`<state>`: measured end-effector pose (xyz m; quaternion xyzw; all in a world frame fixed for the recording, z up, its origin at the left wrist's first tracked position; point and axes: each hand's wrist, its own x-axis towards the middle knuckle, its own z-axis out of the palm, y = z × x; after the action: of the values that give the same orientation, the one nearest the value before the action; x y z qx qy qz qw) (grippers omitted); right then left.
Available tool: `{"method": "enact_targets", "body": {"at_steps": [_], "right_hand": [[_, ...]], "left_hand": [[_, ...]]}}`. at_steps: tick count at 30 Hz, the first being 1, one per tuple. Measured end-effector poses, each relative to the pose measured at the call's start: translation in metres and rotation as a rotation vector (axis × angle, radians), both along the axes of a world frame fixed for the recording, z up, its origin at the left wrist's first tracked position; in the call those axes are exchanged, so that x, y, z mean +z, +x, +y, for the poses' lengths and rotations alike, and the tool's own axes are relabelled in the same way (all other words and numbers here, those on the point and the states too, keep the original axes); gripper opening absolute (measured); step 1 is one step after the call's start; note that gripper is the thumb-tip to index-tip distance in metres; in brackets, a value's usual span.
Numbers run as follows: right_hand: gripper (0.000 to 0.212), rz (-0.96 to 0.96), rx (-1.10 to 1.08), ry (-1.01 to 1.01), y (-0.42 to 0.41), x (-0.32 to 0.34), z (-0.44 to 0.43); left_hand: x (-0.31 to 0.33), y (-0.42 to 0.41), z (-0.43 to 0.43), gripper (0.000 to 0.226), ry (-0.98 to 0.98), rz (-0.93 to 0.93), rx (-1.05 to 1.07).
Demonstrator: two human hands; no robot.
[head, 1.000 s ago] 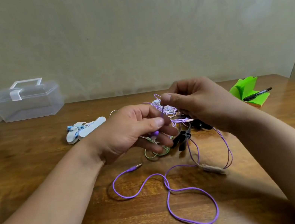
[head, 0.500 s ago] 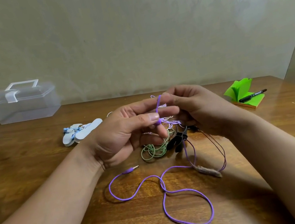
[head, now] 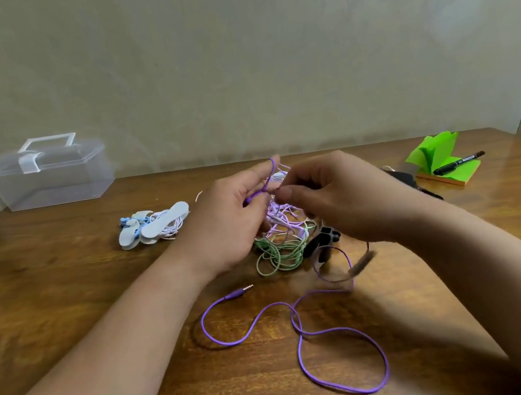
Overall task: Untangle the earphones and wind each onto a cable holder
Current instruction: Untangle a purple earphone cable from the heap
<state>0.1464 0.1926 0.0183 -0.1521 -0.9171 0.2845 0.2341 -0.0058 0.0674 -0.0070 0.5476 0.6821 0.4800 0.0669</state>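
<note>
1. The purple cable (head: 296,330) lies slack on the desk (head: 61,302) on the person's side of the tangle (head: 286,245). Its big loop stretches lengthwise toward the near right.
2. Its plug (head: 239,292) lies flat, tip pointing right.
3. The left hand (head: 232,223) holds the cable's upper end, hooked over a raised fingertip.
4. The right hand (head: 340,204) pinches a strand atop the tangle, which sits between both hands.
</note>
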Motion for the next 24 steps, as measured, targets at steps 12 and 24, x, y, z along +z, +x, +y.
{"method": "enact_targets", "body": {"at_steps": [12, 24], "right_hand": [[0.021, 0.246, 0.180, -0.426, 0.017, 0.021, 0.012], [0.021, 0.161, 0.256, -0.675, -0.004, -0.007, -0.002]], "left_hand": [[0.020, 0.013, -0.016, 0.030, -0.136, -0.204, -0.409], [0.023, 0.012, -0.008, 0.038, 0.207, -0.770, -0.464]]}}
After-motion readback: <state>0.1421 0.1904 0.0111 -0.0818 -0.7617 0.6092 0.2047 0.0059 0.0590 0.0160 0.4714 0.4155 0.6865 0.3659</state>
